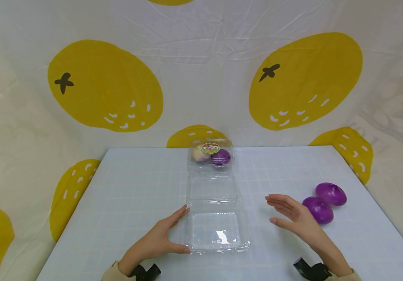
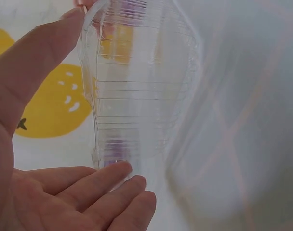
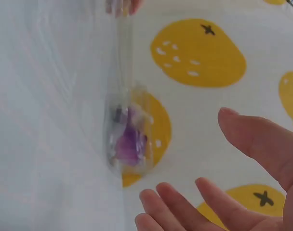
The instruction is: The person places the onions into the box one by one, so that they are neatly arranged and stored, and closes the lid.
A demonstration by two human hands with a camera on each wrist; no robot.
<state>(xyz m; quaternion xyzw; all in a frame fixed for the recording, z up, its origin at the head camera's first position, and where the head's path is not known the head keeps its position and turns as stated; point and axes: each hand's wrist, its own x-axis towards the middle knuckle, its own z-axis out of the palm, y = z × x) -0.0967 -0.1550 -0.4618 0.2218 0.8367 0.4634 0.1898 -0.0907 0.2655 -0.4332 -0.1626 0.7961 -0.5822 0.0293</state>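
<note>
An open, see-through plastic clamshell box (image 1: 217, 230) lies on the table, its lid (image 1: 213, 186) folded back toward the far side. My left hand (image 1: 159, 238) touches the box's left side, thumb near the front corner and fingers farther back. In the left wrist view, the fingers (image 2: 108, 192) are extended beside the clear wall. My right hand (image 1: 297, 220) hovers to the right of the box, thumb and fingers apart, holding nothing. Just beyond it lie two glossy purple, onion-like rounded pieces, a nearer one (image 1: 318, 210) and a farther one (image 1: 331, 194).
At the table's back edge stands a closed clear box (image 1: 211, 164) with an oval label, holding a whitish round piece (image 1: 200, 154) and a purple one (image 1: 221, 157). It sits right behind the open lid. A cloth with yellow fruit prints (image 1: 205, 78) hangs behind the white table (image 1: 134, 187).
</note>
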